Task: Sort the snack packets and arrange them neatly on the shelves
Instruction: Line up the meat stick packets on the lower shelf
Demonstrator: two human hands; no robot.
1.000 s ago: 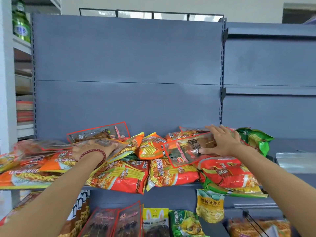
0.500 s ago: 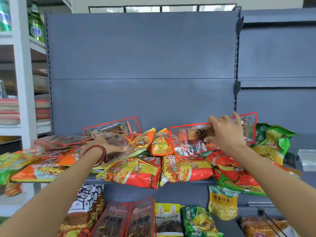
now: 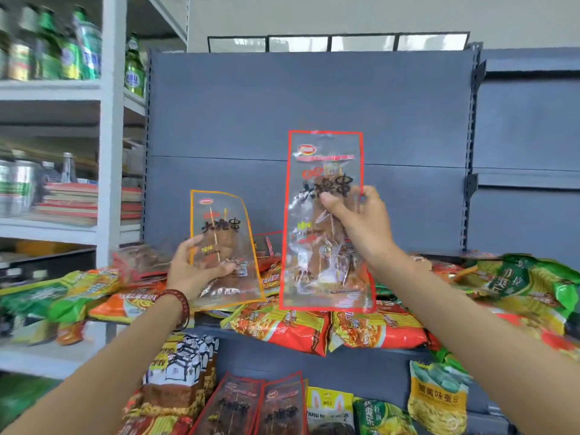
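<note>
Two forearms reach up from the bottom corners toward a grey shelving unit [image 3: 314, 98] whose bare back panel fills most of the view, with a white rack [image 3: 110, 152] of green bottles [image 3: 88, 42] and stacked books standing to its left. Across the grey shelf [image 3: 376, 351] lies a loose heap of noodle packets [image 3: 282, 328], orange and red in the middle, with green packets [image 3: 518, 284] piled at the right end. More packets stand on the level below, among them dark skewer packets [image 3: 251, 409] and a yellow packet [image 3: 437, 400]. The right arm rises higher than the left, and the right hand [image 3: 361, 227] holds a red-edged clear packet [image 3: 314, 277] upright in the air above the heap, in front of the back panel. Its thumb presses on the front of the film near the middle, and the fingers wrap round the right edge behind it, clamped on the packet. The left hand [image 3: 191, 271], lower and to the left, holds an orange-edged clear packet [image 3: 226, 221] that leans slightly to the left, also clear of the heap. Its thumb lies at the packet's left edge and its fingers curl across the lower half, gripping it; whether they lie before or behind the film cannot be told. The two packets hang side by side, apart. A dark red bead bracelet [image 3: 179, 301] circles the left wrist.
</note>
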